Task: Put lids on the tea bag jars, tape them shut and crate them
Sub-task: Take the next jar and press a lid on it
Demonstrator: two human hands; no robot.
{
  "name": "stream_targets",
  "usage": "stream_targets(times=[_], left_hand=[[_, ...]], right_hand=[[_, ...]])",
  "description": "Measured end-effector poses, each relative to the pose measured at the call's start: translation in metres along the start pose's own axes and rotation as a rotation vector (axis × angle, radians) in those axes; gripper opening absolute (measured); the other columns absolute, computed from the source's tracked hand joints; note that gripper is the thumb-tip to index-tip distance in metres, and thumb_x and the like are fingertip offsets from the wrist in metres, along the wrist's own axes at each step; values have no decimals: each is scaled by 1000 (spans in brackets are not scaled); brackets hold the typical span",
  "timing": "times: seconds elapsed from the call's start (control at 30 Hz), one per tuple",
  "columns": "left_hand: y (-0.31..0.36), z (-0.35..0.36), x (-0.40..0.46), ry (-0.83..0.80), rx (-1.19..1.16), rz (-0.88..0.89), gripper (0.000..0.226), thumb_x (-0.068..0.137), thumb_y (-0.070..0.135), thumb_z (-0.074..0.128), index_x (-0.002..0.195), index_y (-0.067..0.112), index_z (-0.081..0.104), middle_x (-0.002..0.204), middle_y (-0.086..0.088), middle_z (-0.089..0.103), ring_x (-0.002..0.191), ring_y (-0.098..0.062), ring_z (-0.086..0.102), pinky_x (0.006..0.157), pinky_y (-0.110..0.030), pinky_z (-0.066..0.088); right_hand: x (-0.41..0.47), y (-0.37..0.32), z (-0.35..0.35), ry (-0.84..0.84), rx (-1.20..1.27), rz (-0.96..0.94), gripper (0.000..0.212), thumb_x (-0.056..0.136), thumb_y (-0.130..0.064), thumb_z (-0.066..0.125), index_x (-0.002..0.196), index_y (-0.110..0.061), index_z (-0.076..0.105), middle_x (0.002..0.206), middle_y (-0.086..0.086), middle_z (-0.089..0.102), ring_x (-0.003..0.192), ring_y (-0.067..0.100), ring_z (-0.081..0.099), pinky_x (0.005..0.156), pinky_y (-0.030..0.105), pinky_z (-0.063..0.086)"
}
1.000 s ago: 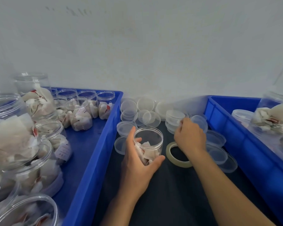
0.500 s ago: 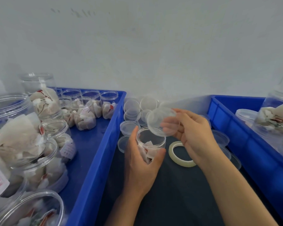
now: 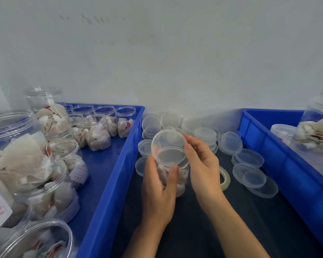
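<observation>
Head view, from the left: a blue crate point(image 3: 108, 183) holds many clear jars of tea bags point(image 3: 99, 135), open at the top, some large ones crowding the near corner. Next to it lies a dark mat point(image 3: 241, 220) between the two crates. On the mat the left hand point(image 3: 158, 190) wraps its fingers and thumb round a small clear jar point(image 3: 182, 176) with tea bags inside, holding it upright. Over the jar's mouth sits a clear lid point(image 3: 169, 146), tilted, its far edge raised; the right hand point(image 3: 203, 170) pinches the lid's right rim with thumb and fingertips. Behind the hands loose lids point(image 3: 170, 119) lie scattered against the wall. A tape roll point(image 3: 225, 178) lies flat just beside the right hand, partly hidden by it. More lids point(image 3: 249, 158) lie further right, some overlapping. At the far right a second blue crate point(image 3: 280, 164) holds lidded jars point(image 3: 317, 135).
</observation>
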State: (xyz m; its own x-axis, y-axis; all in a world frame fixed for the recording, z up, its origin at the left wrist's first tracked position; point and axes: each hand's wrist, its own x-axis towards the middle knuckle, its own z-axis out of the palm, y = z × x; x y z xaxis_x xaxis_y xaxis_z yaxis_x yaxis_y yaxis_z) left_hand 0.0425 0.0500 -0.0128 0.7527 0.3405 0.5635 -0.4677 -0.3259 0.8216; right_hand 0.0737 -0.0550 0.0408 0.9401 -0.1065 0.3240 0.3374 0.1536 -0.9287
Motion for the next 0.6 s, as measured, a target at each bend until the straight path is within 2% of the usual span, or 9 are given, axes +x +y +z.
stream_targets(times=[0.13,0.23,0.33,0.37,0.4,0.5,0.53,0.6], left_hand=[[-2,1,-1,8,-23,-11,75,102,50,59,165,38,23,153,22,54,138,-1,55,105,-17,48],[0,0,-1,1,-43,-17,81,101,55,56,166,47,10,159,24,47,142,2,50,108,-15,45],[1,0,-1,0,-45,11,68,103,54,54,161,54,19,153,40,44,143,6,47,105,-8,40],[1,-1,-1,3,-44,29,62,104,52,54,159,54,24,152,39,45,143,5,47,106,-9,41],[0,-1,-2,9,-40,43,55,105,50,53,155,55,30,150,33,50,141,1,51,106,-14,44],[-3,-1,-3,8,-13,42,43,105,52,51,146,53,41,137,9,63,123,-15,65,100,-39,56],[-3,-1,-3,-3,-5,43,41,105,53,50,146,52,42,136,7,63,121,-17,65,99,-41,57],[-3,0,-2,-6,32,63,38,106,54,48,144,53,44,139,11,58,123,-13,62,99,-32,55]], right_hand=[[1,8,-4,-29,-7,36,28,103,-9,63,117,-31,74,114,-10,75,109,7,70,88,22,56],[2,10,-11,-51,32,23,30,102,-4,62,116,-28,74,110,-7,76,108,8,70,89,17,54],[2,13,-15,-116,6,-4,25,104,-12,61,117,-29,75,115,-10,76,111,5,69,89,13,51],[1,14,-15,-141,-4,-9,23,103,-17,62,119,-29,74,117,-9,75,113,8,69,90,15,52],[1,15,-15,-165,-21,-21,23,101,-23,62,120,-29,73,118,-7,75,114,11,69,91,18,53],[-2,16,-14,-201,-69,-73,25,97,-32,63,121,-36,69,120,-6,74,110,15,70,89,29,58],[-3,15,-14,-201,-90,-85,25,96,-36,64,121,-38,67,123,-9,72,111,14,69,90,32,58],[-5,14,-15,-198,-124,-116,30,93,-43,64,124,-39,62,130,-17,69,122,9,65,95,35,52]])
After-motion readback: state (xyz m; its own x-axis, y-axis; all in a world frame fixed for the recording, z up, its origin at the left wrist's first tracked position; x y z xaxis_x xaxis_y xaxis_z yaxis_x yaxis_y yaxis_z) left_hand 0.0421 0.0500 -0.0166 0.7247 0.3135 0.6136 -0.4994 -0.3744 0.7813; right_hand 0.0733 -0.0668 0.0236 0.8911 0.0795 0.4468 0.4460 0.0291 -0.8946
